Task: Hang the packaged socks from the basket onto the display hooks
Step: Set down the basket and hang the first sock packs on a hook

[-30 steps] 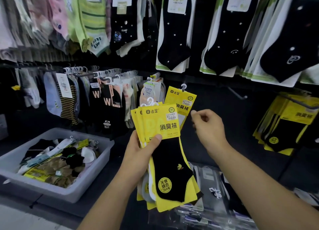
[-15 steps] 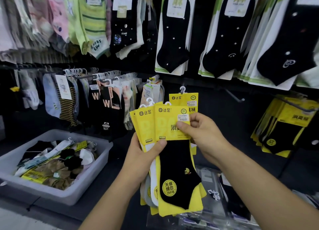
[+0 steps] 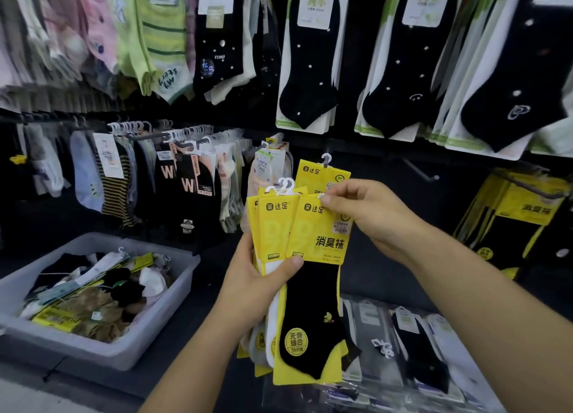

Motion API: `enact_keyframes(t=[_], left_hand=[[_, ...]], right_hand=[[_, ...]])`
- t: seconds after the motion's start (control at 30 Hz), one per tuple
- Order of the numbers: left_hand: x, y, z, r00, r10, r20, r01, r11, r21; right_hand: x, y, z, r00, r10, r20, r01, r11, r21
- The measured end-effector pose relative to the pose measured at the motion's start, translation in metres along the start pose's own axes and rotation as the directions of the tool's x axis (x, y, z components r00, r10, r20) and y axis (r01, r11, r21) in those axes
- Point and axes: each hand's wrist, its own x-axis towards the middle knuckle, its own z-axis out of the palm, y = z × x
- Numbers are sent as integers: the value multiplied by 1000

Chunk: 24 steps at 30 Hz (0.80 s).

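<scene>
My left hand point(image 3: 257, 284) grips a fanned stack of yellow-carded sock packs point(image 3: 273, 226) with white hooks at the top. The front pack point(image 3: 313, 304) holds a black sock on a yellow card. My right hand point(image 3: 372, 214) pinches the top corner of that front pack's card. Just behind them, one yellow pack point(image 3: 322, 172) hangs on the display. A bare display hook point(image 3: 421, 171) sticks out to the right. The grey basket point(image 3: 155, 335) at lower left holds several more packaged socks.
Black socks on green-white cards point(image 3: 310, 65) hang above. Racks of patterned socks point(image 3: 186, 177) fill the left wall. More yellow packs point(image 3: 521, 214) hang at the right. Clear-wrapped sock packs point(image 3: 412, 335) lie on the shelf below my hands.
My right hand came in from beside the hanging pack and took hold of the front pack, then slid up to pinch its top corner. The left hand kept the stack.
</scene>
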Motion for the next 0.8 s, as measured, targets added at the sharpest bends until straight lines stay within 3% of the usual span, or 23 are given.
enact_keyframes(t=[0.13,0.47,0.8], left_hand=[[2,2,-3,1000,8,-2,-8,1000,1],[8,0,-17,999,-27,-30,26,999,-34],[12,8,-46,995,-4,-103,10,998,61]], right_hand=[[5,-7,-3,999,-28,-37,26,997,-67],[31,-20,-10,945,-144,-294,77,971,-227],[54,-25,-1,915,-313,-254,149,849,-507]])
